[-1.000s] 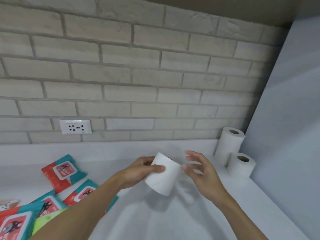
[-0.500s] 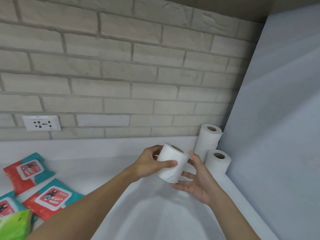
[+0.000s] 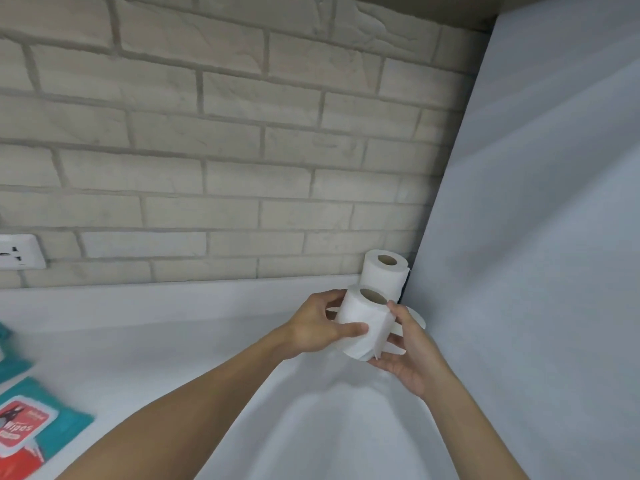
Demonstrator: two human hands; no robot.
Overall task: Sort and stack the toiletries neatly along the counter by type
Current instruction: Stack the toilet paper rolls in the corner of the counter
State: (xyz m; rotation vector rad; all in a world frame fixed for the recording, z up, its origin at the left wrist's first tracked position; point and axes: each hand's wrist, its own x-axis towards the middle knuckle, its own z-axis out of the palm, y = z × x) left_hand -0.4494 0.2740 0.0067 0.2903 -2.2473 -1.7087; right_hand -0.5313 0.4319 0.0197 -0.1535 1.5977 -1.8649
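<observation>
A white toilet roll (image 3: 362, 322) is held above the white counter (image 3: 166, 341), its cardboard core facing up. My left hand (image 3: 317, 327) grips its left side with the thumb across the front. My right hand (image 3: 407, 351) cups its right side and bottom, where a loose paper edge sticks out. Behind it a taller stack of toilet rolls (image 3: 382, 273) stands in the corner. A low toilet roll (image 3: 417, 317) in front of that stack is mostly hidden by my right hand and the held roll.
A smooth white side panel (image 3: 536, 254) closes the counter on the right. A brick wall (image 3: 225, 150) runs along the back with a socket (image 3: 19, 251) at far left. Red and teal wipes packs (image 3: 33, 424) lie at the counter's lower left.
Both hands carried the roll right and back toward the corner rolls. My right hand went from open beside the roll to holding it. The view shifted right, so most wipes packs left the frame.
</observation>
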